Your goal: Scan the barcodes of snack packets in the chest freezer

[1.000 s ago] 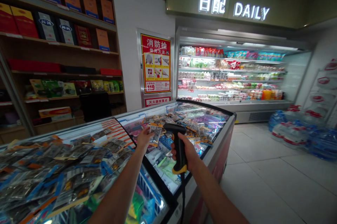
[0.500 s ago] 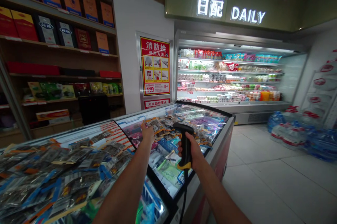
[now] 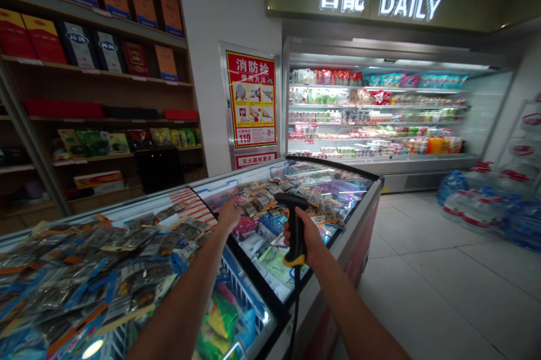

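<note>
Two bare hands over a chest freezer [image 3: 359,219] with glass lids; clock read on the view, 12 pointing away from the wearer. Right hand [image 3: 309,240] wrapped around the grip of a black-and-yellow scanner [image 3: 296,236]. Grip's long axis runs roughly 12 to 6, head pointing to about 10, cable [image 3: 296,303] dropping toward 6.

Left hand [image 3: 229,216] reaches out beside the small packets [image 3: 262,200] on the far lid. Key relation: packets lie at 2 o'clock from the left hand, 10 o'clock from the right; left is nearer. Orange edge at left fingertips, held or just behind them: cannot tell, so grasp unclear. Packets overlap at mixed angles, no common long axis.

Larger packet spread [image 3: 84,275] on the near lid, at 8 o'clock from the left hand.

Containers: freezer holds, under the far glass, a blue basket [image 3: 274,223] and pale green packages [image 3: 274,263], at 4 o'clock from the left hand. Near side, a barred basket [image 3: 243,287] with green-and-yellow bags [image 3: 220,319] next to it; whether inside, unclear. Lit display fridge [image 3: 406,164] at 1 o'clock, shelves stocked with pouches and tubs, too small to read.
</note>
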`<state>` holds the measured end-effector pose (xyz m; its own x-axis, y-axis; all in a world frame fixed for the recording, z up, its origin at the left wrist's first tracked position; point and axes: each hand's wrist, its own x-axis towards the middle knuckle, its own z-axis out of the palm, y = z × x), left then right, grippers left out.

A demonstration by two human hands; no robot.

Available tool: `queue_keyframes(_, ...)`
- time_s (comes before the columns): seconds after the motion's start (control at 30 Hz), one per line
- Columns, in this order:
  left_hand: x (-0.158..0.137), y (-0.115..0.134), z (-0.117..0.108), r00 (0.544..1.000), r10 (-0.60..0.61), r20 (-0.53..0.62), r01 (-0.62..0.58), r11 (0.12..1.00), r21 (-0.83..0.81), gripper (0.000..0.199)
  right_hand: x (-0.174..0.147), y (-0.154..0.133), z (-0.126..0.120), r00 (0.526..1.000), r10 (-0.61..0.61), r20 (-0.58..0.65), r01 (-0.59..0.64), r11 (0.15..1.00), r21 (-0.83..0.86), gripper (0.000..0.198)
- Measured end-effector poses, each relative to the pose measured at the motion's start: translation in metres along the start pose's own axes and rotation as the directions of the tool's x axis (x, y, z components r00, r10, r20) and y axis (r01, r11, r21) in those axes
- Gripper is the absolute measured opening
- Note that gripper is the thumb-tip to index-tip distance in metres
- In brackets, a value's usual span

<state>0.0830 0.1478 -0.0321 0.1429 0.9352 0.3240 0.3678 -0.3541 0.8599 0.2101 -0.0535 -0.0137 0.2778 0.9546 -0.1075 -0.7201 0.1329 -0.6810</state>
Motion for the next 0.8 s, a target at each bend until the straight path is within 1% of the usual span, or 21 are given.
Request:
queue_keyframes(0.1,-0.007,-0.013,-0.045,0.999,0.045,0.024,-0.050,0.969,0.244,0.011,0.000,0.008,0.005,0.999,0.018,0.030,-0.017,1.000,-0.016,0.029)
queue_keyframes(0.17,-0.013,-0.020,-0.070,0.996,0.045,0.079,-0.072,0.921,0.382,0.011,0.000,0.012,0.010,0.999,0.028,0.040,-0.027,0.999,-0.033,0.028)
queue_keyframes(0.2,-0.016,-0.023,-0.079,0.993,0.024,0.120,-0.076,0.889,0.452,0.010,0.000,0.014,0.012,0.999,0.037,0.039,-0.036,0.999,-0.040,0.027)
queue_keyframes(0.27,-0.021,-0.029,-0.090,0.982,-0.047,0.182,-0.063,0.827,0.559,0.009,-0.001,0.017,0.016,0.998,0.057,0.033,-0.056,0.997,-0.047,0.026)
queue_keyframes(0.33,-0.024,-0.034,-0.093,0.974,-0.106,0.198,-0.034,0.802,0.596,0.010,-0.002,0.019,0.019,0.997,0.070,0.032,-0.068,0.996,-0.052,0.025)
queue_keyframes(0.4,-0.026,-0.038,-0.092,0.973,-0.119,0.196,-0.022,0.803,0.596,0.010,-0.003,0.019,0.020,0.997,0.070,0.035,-0.068,0.996,-0.056,0.025)
queue_keyframes(0.5,-0.028,-0.039,-0.087,0.971,-0.100,0.218,-0.048,0.810,0.584,0.010,-0.004,0.019,0.020,0.998,0.060,0.025,-0.059,0.996,-0.069,0.026)
queue_keyframes(0.57,-0.029,-0.038,-0.085,0.975,-0.074,0.210,-0.051,0.845,0.532,0.013,-0.005,0.018,0.019,0.998,0.051,0.020,-0.049,0.996,-0.078,0.027)
queue_keyframes(0.7,-0.031,-0.031,-0.078,0.994,-0.038,0.104,-0.001,0.935,0.355,0.025,-0.006,0.018,0.020,0.997,0.059,0.046,-0.055,0.995,-0.081,0.027)
queue_keyframes(0.8,-0.031,-0.023,-0.068,1.000,-0.024,0.015,0.020,0.974,0.226,0.034,-0.006,0.020,0.022,0.993,0.095,0.068,-0.090,0.993,-0.076,0.028)
